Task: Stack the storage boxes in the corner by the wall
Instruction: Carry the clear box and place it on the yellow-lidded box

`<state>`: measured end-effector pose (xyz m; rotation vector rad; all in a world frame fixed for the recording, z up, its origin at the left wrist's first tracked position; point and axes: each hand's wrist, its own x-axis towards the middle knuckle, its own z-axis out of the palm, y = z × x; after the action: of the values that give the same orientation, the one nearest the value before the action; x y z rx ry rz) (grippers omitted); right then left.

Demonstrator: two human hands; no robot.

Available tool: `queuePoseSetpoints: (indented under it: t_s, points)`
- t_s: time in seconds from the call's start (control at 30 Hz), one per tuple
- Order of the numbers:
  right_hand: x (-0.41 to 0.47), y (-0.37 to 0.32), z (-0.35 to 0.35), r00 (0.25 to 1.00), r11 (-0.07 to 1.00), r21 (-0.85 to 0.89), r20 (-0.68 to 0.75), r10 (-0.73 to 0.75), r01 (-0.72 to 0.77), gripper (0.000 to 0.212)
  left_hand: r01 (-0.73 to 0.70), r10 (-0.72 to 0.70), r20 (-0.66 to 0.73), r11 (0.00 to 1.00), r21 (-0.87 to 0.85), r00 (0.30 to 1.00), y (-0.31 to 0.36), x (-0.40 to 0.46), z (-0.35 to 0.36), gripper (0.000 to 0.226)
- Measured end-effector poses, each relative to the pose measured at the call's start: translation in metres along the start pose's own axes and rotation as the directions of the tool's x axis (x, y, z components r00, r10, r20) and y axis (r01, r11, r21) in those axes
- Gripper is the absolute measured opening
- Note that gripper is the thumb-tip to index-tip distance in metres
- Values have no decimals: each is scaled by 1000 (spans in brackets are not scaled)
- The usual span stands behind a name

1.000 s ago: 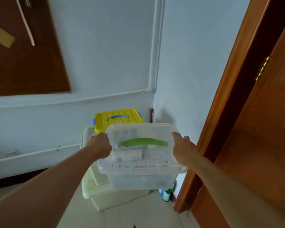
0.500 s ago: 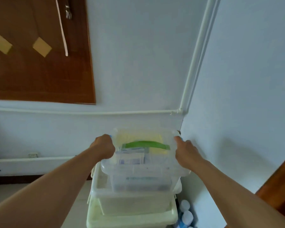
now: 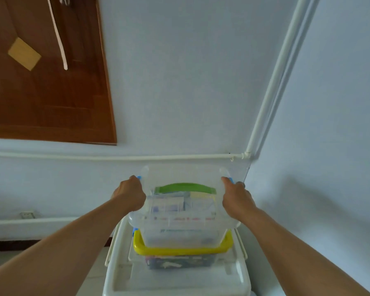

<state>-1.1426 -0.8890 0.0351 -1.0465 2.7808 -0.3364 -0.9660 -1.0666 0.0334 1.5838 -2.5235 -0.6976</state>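
Holding: both hands grip the clear box (image 3: 184,212) by its two short sides, above the stack in the corner.
Big white box: the big white box (image 3: 177,280) is nearest and lowest. Its flat lid fills the bottom of the view.
Yellow-lid box: the yellow-lid box (image 3: 182,251) sits on top of the big white box. Only the front edge of its yellow lid and a bit of its clear wall show. Dark, mixed-up things are inside; I cannot tell what they are.
Clear box: it is right over the yellow lid. I cannot tell if its bottom rests on that lid or is just above it. It has a see-through lid with a green handle (image 3: 185,188) lying flat across it. Small packs show through the sides, too blurry to name.
Left hand: the left hand (image 3: 129,195) is curled around the left edge of the clear box, beside a small blue clip.
Right hand: the right hand (image 3: 236,198) is curled around the right edge, also beside a blue clip.
Walls: two pale walls meet in a corner just behind the boxes.
Pipe: a white pipe (image 3: 273,86) runs down the corner, then turns and goes left along the back wall.
Wood panel: a brown wood panel (image 3: 41,92) hangs high on the left of the back wall, far from the boxes.
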Motion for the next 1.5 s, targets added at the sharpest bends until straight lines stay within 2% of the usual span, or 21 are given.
queuePoseSetpoints:
  t_s: [0.23, 0.63, 0.73, 0.8, 0.87, 0.93, 1.0, 1.03, 1.17, 1.33, 1.5]
  points:
    - [36, 3, 12, 998, 999, -10, 46, -52, 53, 57, 71, -71, -6, 997, 7, 997, 7, 24, 14, 31]
    - [57, 13, 26, 995, 996, -45, 65, -77, 80, 52, 84, -84, 21, 996, 15, 996, 11, 37, 25, 38]
    - [52, 16, 25, 995, 991, -95, -7, -98, 97, 46, 63, -62, -16, 991, 115, 998, 14, 27, 27, 44]
    - [45, 16, 24, 986, 985, -83, -46, -158, 154, 48, -23, 42, -73, 971, 239, 996, 15, 18, 29, 48]
    - [36, 16, 24, 956, 955, -46, 27, -292, 293, 63, -163, 187, -67, 949, 271, 980, 16, 6, 33, 59]
    - [25, 15, 27, 898, 896, -104, 134, -418, 433, 89, -311, 316, 24, 911, 272, 948, 15, -7, 39, 85]
    - [16, 16, 31, 864, 856, -155, 209, -459, 492, 108, -402, 379, 132, 862, 310, 916, 12, -19, 46, 122]
    - [14, 17, 34, 857, 853, -157, 239, -456, 498, 108, -415, 381, 164, 842, 345, 910, 9, -22, 51, 128]
    - [15, 20, 38, 854, 851, -150, 235, -463, 503, 85, -400, 375, 144, 831, 387, 916, 6, -21, 62, 114]
    - [23, 21, 39, 850, 845, -155, 233, -472, 511, 82, -395, 362, 158, 838, 376, 919, 11, -16, 61, 112]
    - [31, 22, 36, 843, 838, -161, 249, -477, 522, 83, -391, 360, 152, 839, 379, 920, 14, -9, 63, 82]
